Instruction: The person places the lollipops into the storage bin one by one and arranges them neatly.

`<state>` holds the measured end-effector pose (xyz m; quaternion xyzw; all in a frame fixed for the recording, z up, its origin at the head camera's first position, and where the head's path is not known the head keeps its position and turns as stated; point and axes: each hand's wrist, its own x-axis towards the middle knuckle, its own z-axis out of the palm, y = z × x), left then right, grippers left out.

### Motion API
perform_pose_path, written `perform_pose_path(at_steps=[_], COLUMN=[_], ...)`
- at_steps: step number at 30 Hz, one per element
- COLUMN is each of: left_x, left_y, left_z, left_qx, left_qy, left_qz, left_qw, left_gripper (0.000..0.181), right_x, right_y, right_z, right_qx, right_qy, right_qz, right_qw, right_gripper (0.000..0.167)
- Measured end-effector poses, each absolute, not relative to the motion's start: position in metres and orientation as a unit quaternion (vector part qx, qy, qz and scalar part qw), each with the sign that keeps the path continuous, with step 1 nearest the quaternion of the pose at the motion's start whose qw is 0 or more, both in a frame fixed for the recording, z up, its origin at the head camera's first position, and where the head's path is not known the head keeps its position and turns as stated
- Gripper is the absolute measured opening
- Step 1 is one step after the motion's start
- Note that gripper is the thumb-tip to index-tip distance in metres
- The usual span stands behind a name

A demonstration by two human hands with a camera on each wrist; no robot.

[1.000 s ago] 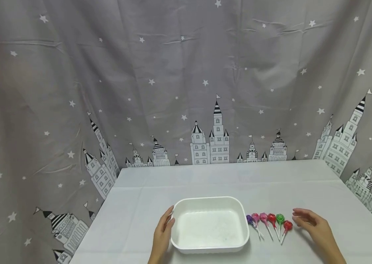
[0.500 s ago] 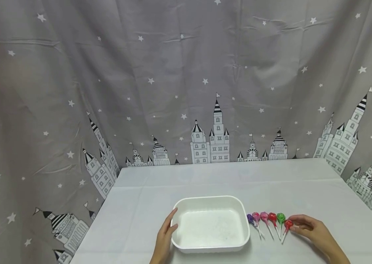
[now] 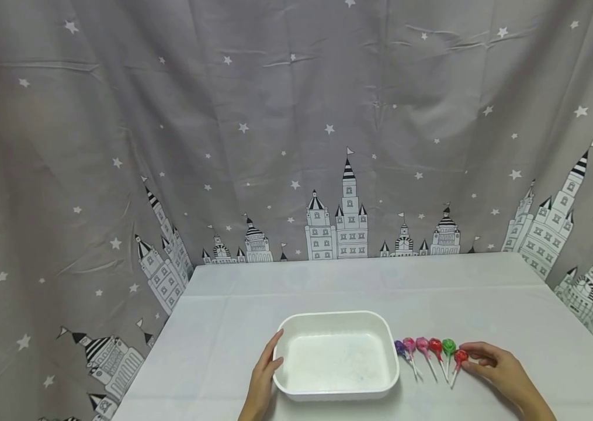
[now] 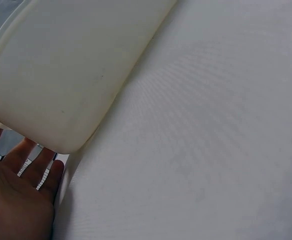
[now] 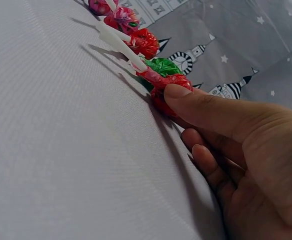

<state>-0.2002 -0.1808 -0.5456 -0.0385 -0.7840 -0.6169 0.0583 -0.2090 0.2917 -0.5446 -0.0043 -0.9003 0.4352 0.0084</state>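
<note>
A white rectangular tray (image 3: 335, 393) sits near the front of the table. My left hand (image 3: 260, 383) is at its left side, thumb and fingers on the rim; the left wrist view shows that hand (image 4: 26, 200) with fingers against the tray's outer wall (image 4: 61, 100). Right of the tray lies a row of several lollipops, among them a purple one (image 3: 400, 347), a pink one (image 3: 422, 344) and a green one (image 3: 448, 346). At the right end my right hand (image 3: 506, 377) pinches the head of a red lollipop (image 3: 461, 356) between thumb and fingers.
A white cloth (image 3: 254, 304) covers the table. Behind and beside it hangs a grey curtain (image 3: 285, 117) printed with stars and castles.
My right hand has moved left and down from beside the row and taken hold of the end red lollipop. The left hand stays at the tray's left rim.
</note>
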Motion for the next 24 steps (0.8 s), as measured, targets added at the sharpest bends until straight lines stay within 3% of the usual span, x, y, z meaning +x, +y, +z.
perform_pose_path(at_steps=[24], left_x=[-0.200], left_y=[-0.183], left_z=[-0.546], left_qx=[-0.044], left_qy=[-0.768], left_qz=[-0.636], left_qw=[0.061], left_gripper=[0.048], right_x=[-0.200], right_y=[0.297], right_z=[-0.530], right_qx=[-0.025], right_qy=[-0.897], right_qz=[0.439], right_qw=[-0.041], right_gripper=[0.054])
